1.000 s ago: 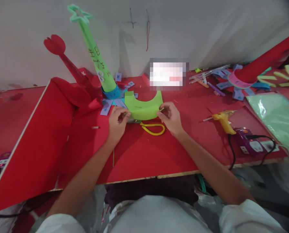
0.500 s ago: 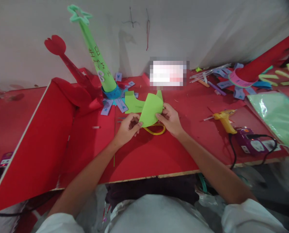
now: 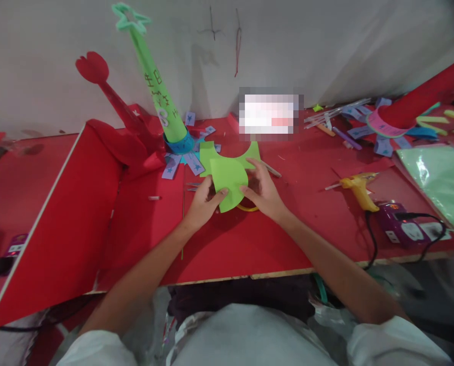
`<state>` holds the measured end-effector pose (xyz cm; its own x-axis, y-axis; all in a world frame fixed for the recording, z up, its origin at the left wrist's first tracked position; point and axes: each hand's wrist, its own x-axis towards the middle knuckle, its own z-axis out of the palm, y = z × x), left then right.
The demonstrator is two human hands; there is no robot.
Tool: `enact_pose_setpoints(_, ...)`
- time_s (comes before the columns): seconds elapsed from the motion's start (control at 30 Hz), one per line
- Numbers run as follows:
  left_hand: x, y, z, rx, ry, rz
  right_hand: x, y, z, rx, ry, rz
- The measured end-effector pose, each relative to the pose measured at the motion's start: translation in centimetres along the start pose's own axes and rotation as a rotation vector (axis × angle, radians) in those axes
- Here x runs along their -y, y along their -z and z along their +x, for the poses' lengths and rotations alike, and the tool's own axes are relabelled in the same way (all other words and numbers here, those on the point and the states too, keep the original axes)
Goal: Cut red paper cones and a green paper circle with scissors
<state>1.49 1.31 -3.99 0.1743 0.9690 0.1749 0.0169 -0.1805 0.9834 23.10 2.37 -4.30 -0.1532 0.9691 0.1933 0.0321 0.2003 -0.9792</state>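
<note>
Between my two hands is a bright green half-round sheet of craft paper or foam (image 3: 230, 180), held above the red tabletop. My left hand (image 3: 204, 202) pinches its lower left part, thumb on top. My right hand (image 3: 264, 190) grips the curved right edge, with the thumb on the face and the fingers behind. Beneath and beyond it lies a green offcut (image 3: 250, 152) with a rounded cut-out. Yellow-handled scissors (image 3: 248, 207) rest under the sheet, largely hidden by it and by my right hand.
A yellow glue gun (image 3: 360, 190) and a purple power socket box (image 3: 400, 223) with cables lie to the right. A decorated green cone (image 3: 160, 96) stands at the back left, before a red upright panel (image 3: 59, 229). Thin clear sticks (image 3: 339, 113) lie near the wall.
The green half-round sheet has turned and come slightly nearer to me, with both hands still on it. More of the offcut behind it shows now. The whole view has shifted a little.
</note>
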Motion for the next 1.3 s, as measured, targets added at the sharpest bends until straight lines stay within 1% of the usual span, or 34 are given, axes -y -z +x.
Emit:
enact_pose_setpoints(0.1,-0.12,-0.01,0.25,-0.009,-0.044,-0.008,0.25,-0.23,-0.03,0.110,-0.093,0.061)
enact_pose_setpoints(0.17,-0.13,-0.02,0.35,-0.021,-0.062,0.000,0.45,-0.24,-0.08,0.152,-0.136,0.065)
enact_pose_setpoints(0.23,-0.07,0.05,0.34,-0.037,-0.043,-0.005,0.62,-0.17,-0.11,0.140,-0.133,0.066)
enact_pose_setpoints(0.37,0.06,0.41,0.18,-0.060,0.050,-0.052,0.67,0.10,0.03,0.096,-0.105,0.048)
enact_pose_setpoints(0.43,0.05,0.58,0.18,-0.086,0.065,-0.060,0.61,0.22,0.15,0.089,-0.109,0.044)
enact_pose_setpoints(0.5,-0.01,0.69,0.24,-0.106,0.053,-0.045,0.57,0.30,0.24,0.084,-0.114,0.043)
enact_pose_setpoints(0.63,-0.08,0.69,0.41,-0.109,0.003,0.010,0.50,0.32,0.28,0.081,-0.111,0.034)
enact_pose_setpoints(0.77,-0.12,0.61,0.42,-0.157,-0.044,0.078,0.29,0.33,0.30,0.065,-0.107,0.028)
enact_pose_setpoints(0.9,-0.28,0.58,0.31,-0.163,-0.030,0.088,0.13,0.42,0.35,0.072,-0.102,0.013)
enact_pose_setpoints(1.0,-0.28,0.59,0.26,-0.139,-0.003,0.061,0.17,0.48,0.37,0.067,-0.096,0.010)
enact_pose_setpoints(1.07,-0.17,0.56,0.24,-0.098,0.002,0.080,0.23,0.50,0.37,0.052,-0.088,0.014)
enact_pose_setpoints(1.2,-0.03,0.40,0.09,0.012,-0.013,0.205,0.31,0.52,0.35,0.018,-0.075,0.028)
enact_pose_setpoints(1.3,-0.17,0.34,-0.04,0.045,-0.022,0.262,0.37,0.56,0.35,0.000,-0.077,0.045)
